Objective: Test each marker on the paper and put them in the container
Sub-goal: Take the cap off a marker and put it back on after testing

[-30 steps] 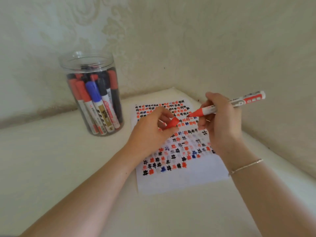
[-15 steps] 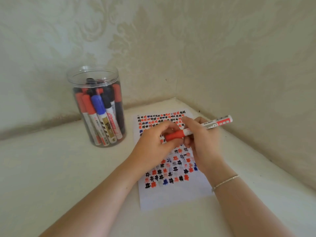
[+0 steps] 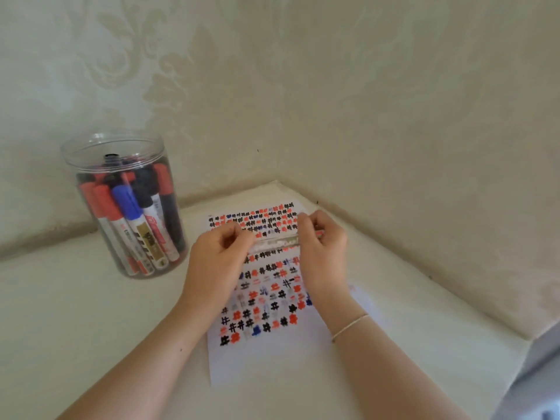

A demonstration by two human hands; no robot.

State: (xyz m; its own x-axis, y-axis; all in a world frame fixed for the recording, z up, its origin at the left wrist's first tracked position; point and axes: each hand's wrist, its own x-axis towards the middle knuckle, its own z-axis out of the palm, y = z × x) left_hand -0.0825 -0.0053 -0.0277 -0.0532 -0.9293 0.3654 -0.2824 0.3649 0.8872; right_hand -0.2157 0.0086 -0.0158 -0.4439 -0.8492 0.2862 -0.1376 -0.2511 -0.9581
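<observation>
The white-barrelled marker with red ends (image 3: pixel 277 245), motion-blurred, lies roughly level, held above the white paper sheet covered in red, black and blue test marks (image 3: pixel 266 298), long axis running left to right between both hands. The left hand (image 3: pixel 218 256) pinches its left end; the right hand (image 3: pixel 322 250) grips its right end. The clear plastic cylindrical container of markers (image 3: pixel 127 207) stands well apart to the left, open mouth upward. The left hand is nearer; the marker would likely need turning upright to enter.
</observation>
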